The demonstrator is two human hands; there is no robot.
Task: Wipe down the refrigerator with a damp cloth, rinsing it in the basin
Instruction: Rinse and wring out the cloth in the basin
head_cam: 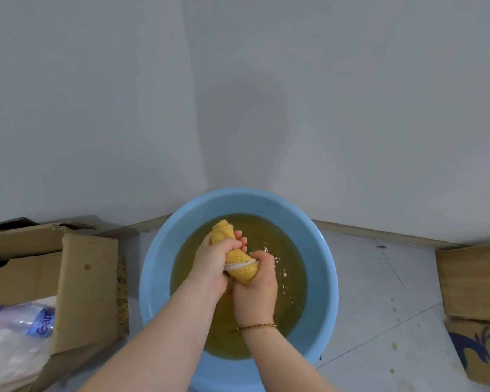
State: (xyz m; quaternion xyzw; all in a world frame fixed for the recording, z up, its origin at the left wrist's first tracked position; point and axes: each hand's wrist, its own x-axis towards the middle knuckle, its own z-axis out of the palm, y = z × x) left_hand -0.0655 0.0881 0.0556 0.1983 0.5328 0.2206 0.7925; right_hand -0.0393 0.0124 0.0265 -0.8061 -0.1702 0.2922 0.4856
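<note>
Looking down through the head camera, I see a floor corner between two pale walls. At far left stands an open cardboard box (88, 278) with a plastic water bottle (31, 321) lying inside it.

In the middle sits a round blue basin (159, 250), holding murky yellow-brown water (289, 250).

Over that water, the left hand (214, 268) is closed around the far part of a yellow cloth (236, 257), fingers curled over it. The cloth is twisted into a tight roll with a pale band across its middle. It is held above the water surface, near the basin's centre.

Just right of it, and nearer to me, the right hand (256, 290) is clenched on the roll's near end (a thin bracelet (258, 326) circles that wrist).

The roll's long axis runs from far-left to near-right. Its free end sticks out past the left hand and points away from me, toward the wall corner.

I judge this to be the wringing part of the rinse, with the two fists set to twist against each other. Ripples to the right of the hands fit that.

The next move, I think, calls for squeezing until the cloth is only damp, then shaking the roll loose. It would then be carried to the refrigerator, which is not in view.

At far right, more cardboard boxes (473, 281) rest on the floor against the wall.
</note>
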